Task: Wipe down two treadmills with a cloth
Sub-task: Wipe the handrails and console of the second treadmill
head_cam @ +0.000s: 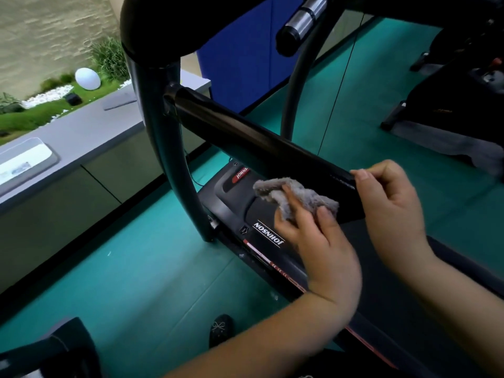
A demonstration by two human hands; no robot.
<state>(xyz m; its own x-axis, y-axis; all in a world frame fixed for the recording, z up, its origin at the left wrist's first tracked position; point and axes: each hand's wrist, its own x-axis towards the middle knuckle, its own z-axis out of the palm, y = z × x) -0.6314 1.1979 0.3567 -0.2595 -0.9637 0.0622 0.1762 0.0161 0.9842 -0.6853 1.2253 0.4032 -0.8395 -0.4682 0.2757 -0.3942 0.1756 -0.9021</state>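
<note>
Now, writing: we read "JOHNSON" on our treadmill (261, 211).
Left hand (313, 230): holding grey cloth (294, 196).
Right hand (390, 203): pinching black crossbar (259, 137).
Nearby: green floor (152, 268).

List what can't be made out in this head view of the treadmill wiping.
- Console: cut off by the top edge; only the frame and a grip show.
- Belt: hidden behind the crossbar and both hands, left and right.
- Part of the cloth: covered by the left fingers.
- Second machine, top right: dark, blurred, cut by the edge.
- Small print on the side rail: too small.
</note>
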